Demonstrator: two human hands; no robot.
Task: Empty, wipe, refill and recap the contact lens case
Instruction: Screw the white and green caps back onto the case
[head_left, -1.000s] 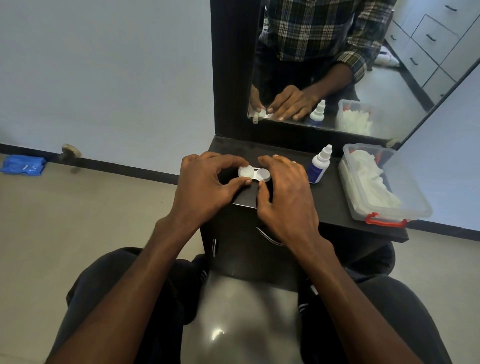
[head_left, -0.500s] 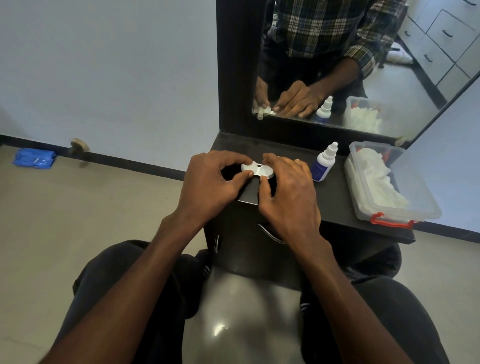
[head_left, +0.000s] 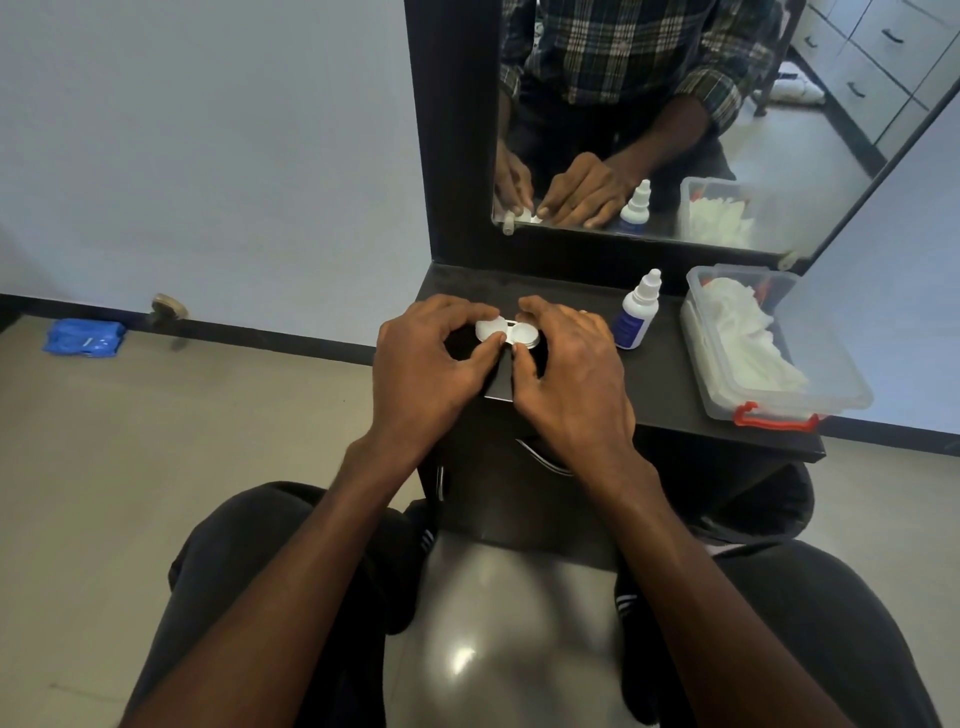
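A white two-well contact lens case (head_left: 508, 332) rests on the black shelf (head_left: 665, 379) near its front left corner, both round caps on. My left hand (head_left: 426, 364) pinches the left cap between thumb and fingers. My right hand (head_left: 569, 374) holds the right cap the same way. A small white dropper bottle with a blue label (head_left: 636, 312) stands upright just right of my right hand, cap on.
A clear plastic box with a red latch (head_left: 769, 343), holding white tissues, sits at the shelf's right end. A mirror (head_left: 675, 119) rises behind the shelf. A blue packet (head_left: 83, 336) lies on the floor at far left. My knees are below the shelf.
Both hands stay on the case. The fingers have shifted slightly around the caps, showing a little more of the case; the camera has tilted a bit.
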